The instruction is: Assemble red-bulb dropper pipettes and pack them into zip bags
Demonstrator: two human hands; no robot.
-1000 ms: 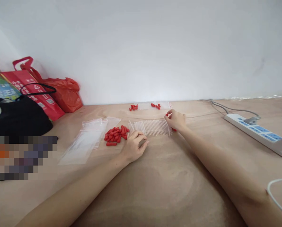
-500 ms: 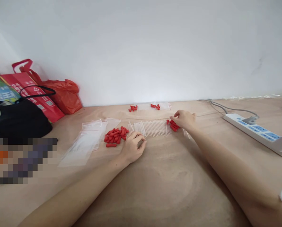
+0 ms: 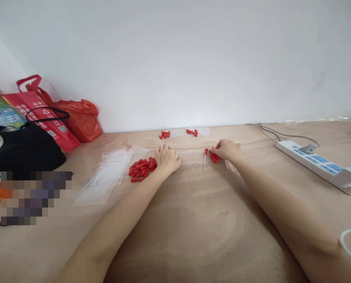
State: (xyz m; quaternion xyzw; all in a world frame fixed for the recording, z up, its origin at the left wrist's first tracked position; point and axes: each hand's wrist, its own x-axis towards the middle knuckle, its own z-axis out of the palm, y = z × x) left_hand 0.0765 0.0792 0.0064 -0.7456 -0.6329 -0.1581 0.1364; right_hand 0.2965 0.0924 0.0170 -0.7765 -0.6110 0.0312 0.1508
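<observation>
A row of thin clear tubes (image 3: 193, 159) lies side by side on the wooden table. Over the row's left end rests my left hand (image 3: 167, 159), palm down, fingers spread and touching the tubes. A pile of red rubber dropper bulbs (image 3: 140, 169) is just left of that hand. My right hand (image 3: 228, 149) is at the row's right end, its fingertips pinched on a red rubber bulb at the edge of a small heap of bulbs (image 3: 214, 157). Beside the heap, one tube carries a red bulb (image 3: 206, 151) on its far end. A few loose tubes (image 3: 229, 166) lie below my right hand.
Clear zip bags (image 3: 105, 177) lie flat at the left. Near the wall sits another bag (image 3: 203, 131) with red bulbs. A white power strip (image 3: 313, 159) with a plug is at the right. Red bags (image 3: 78, 118) and a black bag (image 3: 25, 153) stand at the left.
My left hand has moved away from me, from the row's near edge onto its left end, and its fingers have spread. My right hand stays by the small heap, shifted slightly.
</observation>
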